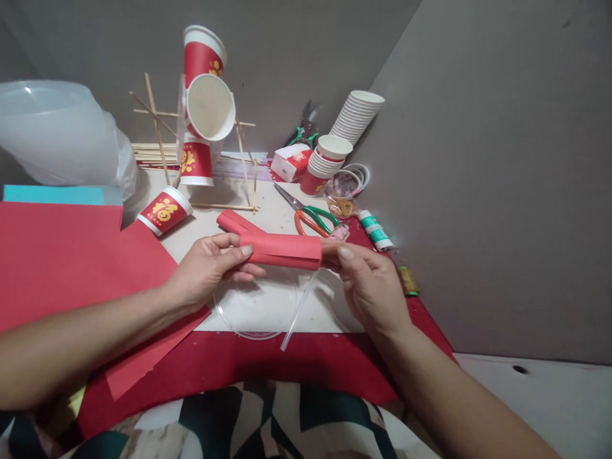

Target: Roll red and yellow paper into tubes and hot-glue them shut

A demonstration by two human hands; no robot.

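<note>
Between my two hands a rolled tube of red paper (282,250) is held level above the table, its long seam facing me. My left hand (215,258) pinches its left end between thumb and fingers. At the right end, my right hand (368,274) grips the tube, some of its fingers hidden behind or inside the roll. Another red paper roll (236,221) lies just behind the left end. Beneath the tube are a clear round plastic lid (258,306) and a clear straw (299,312). Scissors (310,213) with green and orange handles rest behind it.
Large red paper sheets (57,261) spread at left. A structure of sticks and red paper cups (196,159) stands at the back, near a white plastic bag (57,134). Cup stacks (329,153), pliers (306,131) and a tape roll (375,229) sit along the right wall.
</note>
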